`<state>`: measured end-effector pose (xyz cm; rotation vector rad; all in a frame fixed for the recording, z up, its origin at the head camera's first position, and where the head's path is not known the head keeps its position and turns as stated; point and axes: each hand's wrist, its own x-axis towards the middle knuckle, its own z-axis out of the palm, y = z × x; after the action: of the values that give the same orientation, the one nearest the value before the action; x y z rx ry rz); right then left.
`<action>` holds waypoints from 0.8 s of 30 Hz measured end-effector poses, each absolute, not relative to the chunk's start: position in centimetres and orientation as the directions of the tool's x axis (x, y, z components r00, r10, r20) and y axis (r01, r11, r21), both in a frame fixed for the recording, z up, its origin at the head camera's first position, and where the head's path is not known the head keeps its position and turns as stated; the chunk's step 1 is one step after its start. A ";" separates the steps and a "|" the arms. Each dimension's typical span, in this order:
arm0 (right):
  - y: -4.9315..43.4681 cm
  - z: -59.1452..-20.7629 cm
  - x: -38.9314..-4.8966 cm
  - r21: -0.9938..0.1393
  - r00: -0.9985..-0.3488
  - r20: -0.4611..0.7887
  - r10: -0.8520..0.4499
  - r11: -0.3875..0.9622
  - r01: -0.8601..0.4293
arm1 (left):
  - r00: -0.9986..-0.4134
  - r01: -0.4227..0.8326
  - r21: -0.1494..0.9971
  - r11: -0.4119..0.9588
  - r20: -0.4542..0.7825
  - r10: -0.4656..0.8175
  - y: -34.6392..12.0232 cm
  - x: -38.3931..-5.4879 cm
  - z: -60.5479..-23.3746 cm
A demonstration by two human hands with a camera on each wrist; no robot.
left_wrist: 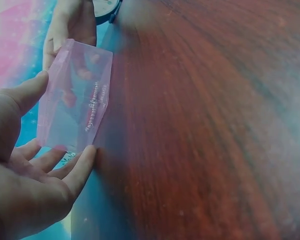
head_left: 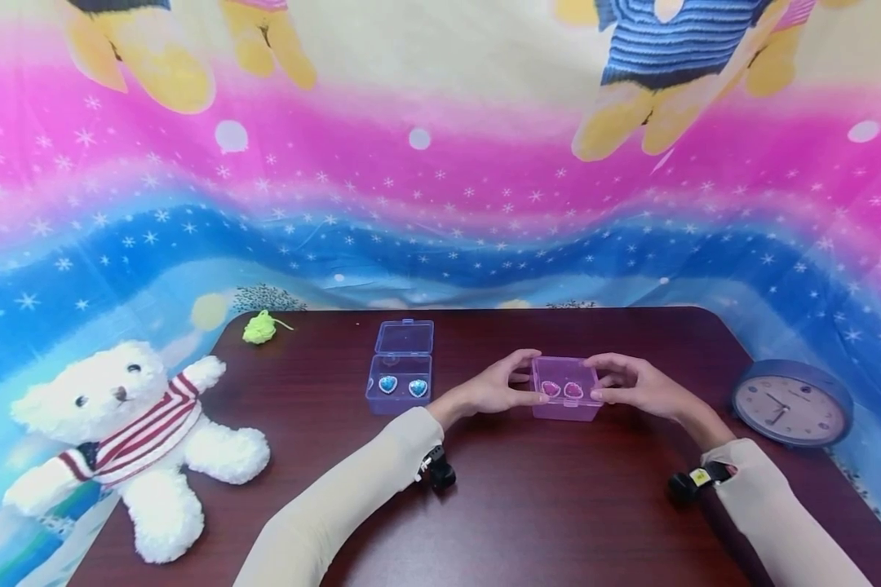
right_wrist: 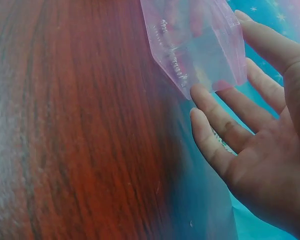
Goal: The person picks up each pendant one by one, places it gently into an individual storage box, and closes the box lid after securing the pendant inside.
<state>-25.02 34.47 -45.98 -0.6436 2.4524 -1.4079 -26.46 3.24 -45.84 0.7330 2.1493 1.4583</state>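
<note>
Both hands hold a small see-through pink plastic box [head_left: 567, 412] right of the table's middle, its lid down. Through it show two pink gem pieces [head_left: 573, 390] with pale rims. My left hand [head_left: 495, 386] grips the box's left end, thumb at the near upper edge and fingers around the far side and bottom corner. At the right end, my right hand [head_left: 642, 388] holds it the same way, thumb along the top edge [right_wrist: 270, 42] and fingertips against its end. Left of the hands, a blue-violet box [head_left: 400, 401] stands with its lid up, two blue gem pieces [head_left: 418, 388] inside.
A white teddy bear [head_left: 147, 432] in a striped sweater sits at the left table edge. Yellow-green yarn [head_left: 261, 328] lies at the back left corner. A round blue clock [head_left: 791, 403] stands at the right edge. Behind the dark wooden table [head_left: 529, 514] hangs a patterned cloth [head_left: 411, 196].
</note>
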 end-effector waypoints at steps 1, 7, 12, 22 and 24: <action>34.5 -46.0 -25.1 -0.863 -0.873 0.010 -0.487 0.436 -0.253 | -0.764 0.177 0.937 0.300 -0.062 0.642 3.2 -26.4 -45.8; 34.6 -46.3 -25.6 -0.864 -0.862 0.027 -0.507 0.421 -0.275 | -0.761 0.168 0.944 0.285 -0.059 0.646 3.1 -26.3 -45.8; 34.5 -46.3 -25.6 -0.866 -0.854 0.036 -0.519 0.410 -0.286 | -0.763 0.173 0.944 0.282 -0.053 0.644 3.1 -26.1 -45.8; 32.5 -42.4 -24.6 -0.709 -0.874 0.165 -0.457 0.561 -0.427 | -0.784 0.305 0.908 0.287 0.068 0.617 1.3 -24.7 -43.7; 30.7 -41.0 -24.2 -0.673 -0.867 0.230 -0.443 0.572 -0.470 | -0.787 0.373 0.890 0.264 0.153 0.597 -0.3 -24.2 -42.3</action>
<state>-24.16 30.69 -40.99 -0.8181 2.8163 -1.2221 -24.22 -0.33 -42.25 0.9066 2.3186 1.5388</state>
